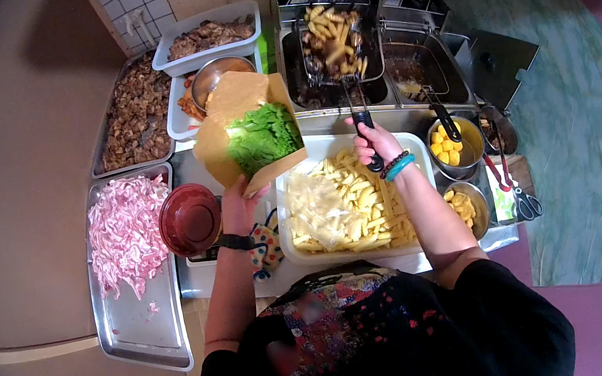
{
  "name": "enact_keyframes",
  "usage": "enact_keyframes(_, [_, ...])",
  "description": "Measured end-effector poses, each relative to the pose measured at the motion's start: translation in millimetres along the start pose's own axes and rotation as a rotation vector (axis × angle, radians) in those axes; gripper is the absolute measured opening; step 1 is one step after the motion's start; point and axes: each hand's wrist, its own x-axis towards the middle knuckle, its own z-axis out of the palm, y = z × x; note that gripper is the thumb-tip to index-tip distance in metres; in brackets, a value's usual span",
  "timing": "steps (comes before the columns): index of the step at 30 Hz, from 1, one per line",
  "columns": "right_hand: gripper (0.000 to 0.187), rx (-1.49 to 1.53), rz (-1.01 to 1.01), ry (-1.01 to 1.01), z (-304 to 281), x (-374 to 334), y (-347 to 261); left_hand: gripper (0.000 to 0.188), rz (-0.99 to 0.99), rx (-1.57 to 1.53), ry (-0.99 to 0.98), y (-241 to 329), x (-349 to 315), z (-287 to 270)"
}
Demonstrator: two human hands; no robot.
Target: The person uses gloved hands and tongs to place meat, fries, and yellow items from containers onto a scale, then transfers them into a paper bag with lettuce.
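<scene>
My left hand [243, 202] grips the near edge of an open brown cardboard food box [216, 142], tilted, with green lettuce leaves [265, 136] inside. In my right hand [376, 141] is the black handle of a wire fryer basket [304, 46]. Fries and darker fried pieces [332, 33] lie in the basket, which is raised over the left well of the fryer [298, 100]. Beneath both hands stands a white tub [288, 242] of pale uncooked fries [364, 205], partly covered by a clear plastic bag [316, 205].
At left are trays of sliced pink meat [127, 227] and browned meat [136, 108], plus red bowls [191, 219]. A second fryer basket [419, 78] sits right of the first. Metal bowls with yellow pieces [447, 146], red-handled tongs [498, 173] and scissors [528, 206] line the right edge.
</scene>
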Motion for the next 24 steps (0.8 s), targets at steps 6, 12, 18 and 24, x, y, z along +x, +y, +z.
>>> enact_keyframes(6, [0.023, 0.08, 0.142, -0.079, -17.2, 6.9, -29.0, 0.028, -0.205, -0.446, 0.105, -4.3, -2.4, 29.0])
enact_keyframes(12, [0.03, -0.003, 0.04, -0.025, -4.3, -1.1, 6.5, 0.026, -0.009, -0.275, 0.025, -30.0, -7.0, 19.0])
enact_keyframes(18, [0.027, 0.082, 0.122, -0.172, -11.5, -4.8, -35.5, 0.031, -0.16, -0.451, 0.129, -18.6, -8.9, 34.2])
enact_keyframes(24, [0.029, 0.116, 0.118, -0.099, -17.4, -3.8, -6.8, 0.026, -0.143, -0.427, 0.181, -14.4, -11.0, 39.9])
